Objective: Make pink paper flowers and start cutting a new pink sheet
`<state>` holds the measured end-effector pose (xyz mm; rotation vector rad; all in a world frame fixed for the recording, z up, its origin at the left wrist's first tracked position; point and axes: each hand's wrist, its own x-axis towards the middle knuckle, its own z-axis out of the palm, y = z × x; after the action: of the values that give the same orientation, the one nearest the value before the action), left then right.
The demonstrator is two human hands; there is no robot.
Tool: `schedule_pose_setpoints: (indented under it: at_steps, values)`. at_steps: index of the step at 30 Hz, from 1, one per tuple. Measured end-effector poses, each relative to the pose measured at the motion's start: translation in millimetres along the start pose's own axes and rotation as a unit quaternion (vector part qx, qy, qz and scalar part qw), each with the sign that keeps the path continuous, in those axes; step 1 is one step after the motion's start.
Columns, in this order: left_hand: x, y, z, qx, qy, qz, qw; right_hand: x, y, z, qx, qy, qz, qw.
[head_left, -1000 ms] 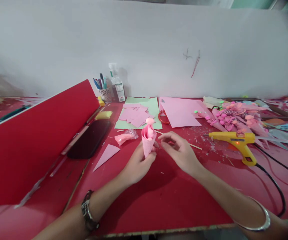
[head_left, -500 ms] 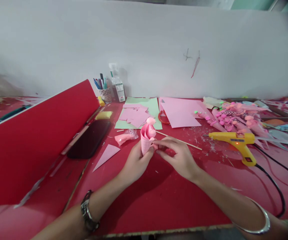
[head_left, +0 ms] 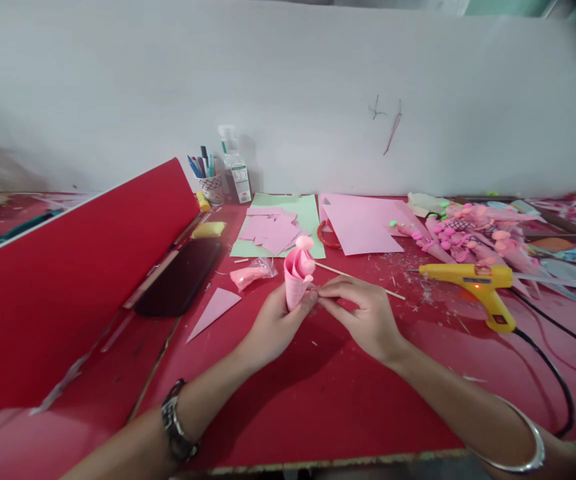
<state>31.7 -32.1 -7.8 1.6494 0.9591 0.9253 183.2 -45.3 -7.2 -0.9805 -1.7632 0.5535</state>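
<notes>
A pink paper cone (head_left: 295,287) stands nearly upright, its rolled mouth facing up. Soft peach-pink balls (head_left: 305,243) sit along its rim, one at the top and others down the right side. My left hand (head_left: 274,328) is closed around the lower part of the cone, thumb pressed on its front. Close by on the right, my right hand (head_left: 365,317) is closed in a pinch, its fingertips beside the left thumb. Whatever those fingertips hold is too small or hidden to make out. A plastic packet of peach clay-like material (head_left: 253,272) lies behind my left hand.
A yellow glue gun (head_left: 488,287) with a lit light lies at right, its black cable trailing. Finished pink cones (head_left: 461,233) are heaped behind it. Pink sheets (head_left: 365,223), a thin stick (head_left: 361,280), a phone (head_left: 181,277) and a tilted red board (head_left: 83,280) surround the work.
My right fingertips have drawn slightly away from the balls on the cone and closed together beside the left thumb. The cone has barely shifted.
</notes>
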Motion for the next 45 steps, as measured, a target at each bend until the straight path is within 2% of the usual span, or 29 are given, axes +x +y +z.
schedule_pose_setpoints:
  at_steps: [4,7,10,12,15,19,24,29,33,40,45]
  values:
    - [1,2,0,-0.04,0.007,-0.011,0.999,3,1,1,0.095,0.032,0.09,0.991]
    - [1,3,1,-0.072,0.018,-0.038,0.997,8,7,-1,0.203,0.094,0.175,0.959]
    - [0,3,1,-0.108,0.015,-0.069,0.992,11,13,-3,0.281,0.155,0.207,0.924]
    - [0,2,1,-0.127,0.003,-0.073,0.989,11,15,-3,0.298,0.157,0.216,0.916]
    - [1,0,-1,-0.155,-0.032,-0.054,0.986,10,14,-2,0.291,0.134,0.218,0.922]
    - [0,-3,-3,-0.173,-0.108,-0.031,0.978,9,11,-2,0.27,0.124,0.202,0.933]
    - [-1,-2,-3,-0.186,-0.166,-0.034,0.968,10,11,-3,0.224,0.122,0.173,0.951]
    - [-3,2,-3,-0.169,-0.16,-0.067,0.97,9,13,-3,0.245,0.117,0.182,0.945]
    - [-4,2,-2,-0.197,-0.148,-0.07,0.967,9,11,-4,0.256,0.119,0.184,0.942]
    - [-3,3,-3,-0.21,-0.164,-0.063,0.962,9,11,-4,0.232,0.103,0.167,0.953]
    - [-4,3,-3,-0.226,-0.184,-0.085,0.953,9,11,-5,0.246,0.104,0.171,0.948]
